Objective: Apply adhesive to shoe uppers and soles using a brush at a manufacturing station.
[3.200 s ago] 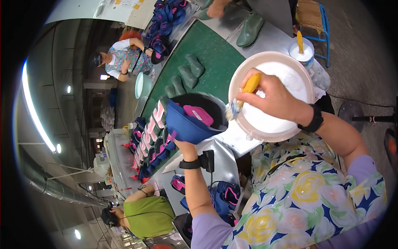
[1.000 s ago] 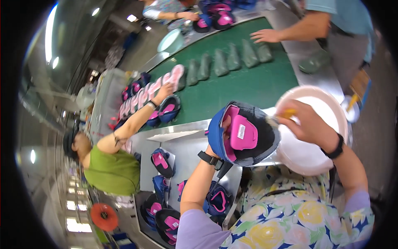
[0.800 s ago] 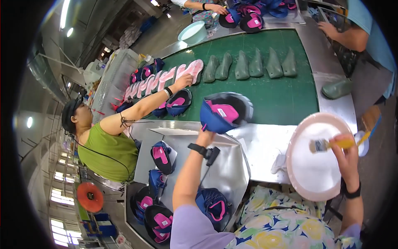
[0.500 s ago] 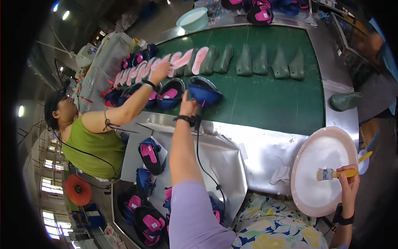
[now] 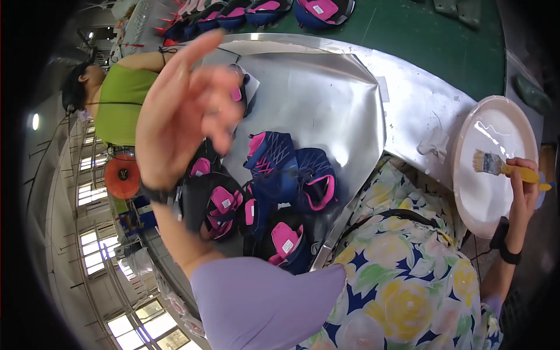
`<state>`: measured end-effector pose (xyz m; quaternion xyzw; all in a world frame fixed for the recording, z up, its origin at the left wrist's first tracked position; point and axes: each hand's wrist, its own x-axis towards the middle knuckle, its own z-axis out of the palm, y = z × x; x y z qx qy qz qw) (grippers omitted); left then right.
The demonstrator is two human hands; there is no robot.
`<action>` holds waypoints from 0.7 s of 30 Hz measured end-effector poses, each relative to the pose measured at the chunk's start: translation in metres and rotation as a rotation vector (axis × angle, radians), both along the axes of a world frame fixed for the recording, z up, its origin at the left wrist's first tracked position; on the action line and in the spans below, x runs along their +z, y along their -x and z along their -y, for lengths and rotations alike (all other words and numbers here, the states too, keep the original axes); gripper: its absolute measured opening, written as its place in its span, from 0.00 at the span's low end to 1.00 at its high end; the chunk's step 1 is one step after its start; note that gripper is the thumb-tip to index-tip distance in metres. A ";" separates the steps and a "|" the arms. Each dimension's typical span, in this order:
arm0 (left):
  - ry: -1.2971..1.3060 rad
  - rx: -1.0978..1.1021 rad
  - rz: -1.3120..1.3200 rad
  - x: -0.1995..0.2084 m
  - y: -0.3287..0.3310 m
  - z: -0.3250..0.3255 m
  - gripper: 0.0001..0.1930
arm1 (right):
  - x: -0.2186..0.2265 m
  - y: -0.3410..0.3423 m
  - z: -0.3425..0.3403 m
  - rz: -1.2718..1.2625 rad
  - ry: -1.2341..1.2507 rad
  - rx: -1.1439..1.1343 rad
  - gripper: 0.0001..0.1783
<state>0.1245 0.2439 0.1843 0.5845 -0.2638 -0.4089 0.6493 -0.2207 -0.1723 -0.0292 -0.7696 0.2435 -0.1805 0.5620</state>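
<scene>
My left hand (image 5: 184, 108) is raised over the left side of a metal tray (image 5: 315, 99), smeared by motion. Its fingers are apart and nothing shows in them. Below and beside it lie several navy blue shoe uppers with pink linings, among them a laced upper (image 5: 273, 166) and a second upper (image 5: 317, 175) beside it. My right hand (image 5: 524, 189) grips the yellow handle of a paintbrush (image 5: 491, 162). The bristles are held over a pale pink basin (image 5: 458, 169) of white liquid (image 5: 487, 195).
Along the near edge of a green belt (image 5: 402, 49) stands a row of uppers, a blue one (image 5: 324, 13) at its right end. A co-worker in a green top (image 5: 119, 99) is at the left. A dark green shoe last (image 5: 531, 93) and a crumpled white cloth (image 5: 433, 142) lie near the basin.
My left hand has left the upper on the belt and come back over the tray. The view has tipped down toward the tray. My right hand still holds the paintbrush at the basin.
</scene>
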 end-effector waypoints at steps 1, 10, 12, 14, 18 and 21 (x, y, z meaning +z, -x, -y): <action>0.020 -0.073 -0.027 -0.012 0.001 -0.012 0.26 | 0.003 -0.002 -0.007 0.004 0.041 0.015 0.11; -1.443 0.371 0.002 -0.283 -0.012 -0.197 0.45 | 0.020 0.037 -0.039 0.167 0.009 -0.028 0.11; -1.163 0.466 -0.369 -0.316 -0.026 -0.210 0.51 | 0.016 0.044 -0.035 0.133 0.003 -0.021 0.09; -1.118 0.558 -0.358 -0.308 -0.040 -0.163 0.53 | 0.010 0.047 -0.034 0.138 -0.016 -0.113 0.09; -1.026 0.424 0.001 -0.295 -0.062 -0.079 0.41 | -0.008 0.033 -0.034 0.165 0.108 -0.153 0.07; -1.156 0.189 0.262 -0.307 -0.072 -0.037 0.31 | 0.006 0.015 -0.037 0.120 0.176 -0.094 0.08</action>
